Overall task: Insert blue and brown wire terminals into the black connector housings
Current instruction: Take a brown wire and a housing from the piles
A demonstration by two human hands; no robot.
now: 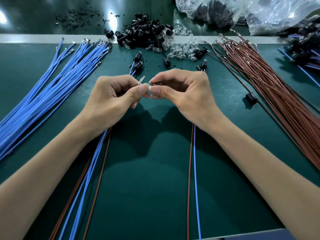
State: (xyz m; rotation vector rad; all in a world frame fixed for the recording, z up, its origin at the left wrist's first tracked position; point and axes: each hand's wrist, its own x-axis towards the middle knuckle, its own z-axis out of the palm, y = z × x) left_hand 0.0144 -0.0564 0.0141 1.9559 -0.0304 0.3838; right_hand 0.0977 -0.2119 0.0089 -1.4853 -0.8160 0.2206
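Observation:
My left hand pinches a small clear glass bulb between thumb and fingers. My right hand pinches another small clear part that meets it at the fingertips; its far side is hidden. A bundle of blue wires fans across the left of the green mat. Brown wires fan across the right. A heap of black connector housings lies at the back centre. Blue and brown wire pairs run under my left forearm, and another pair under my right wrist.
Loose clear bulbs lie beside the black heap. Finished housings with wires sit behind my hands; one black housing lies among the brown wires. A plastic bag fills the back right. More assembled parts pile at far right.

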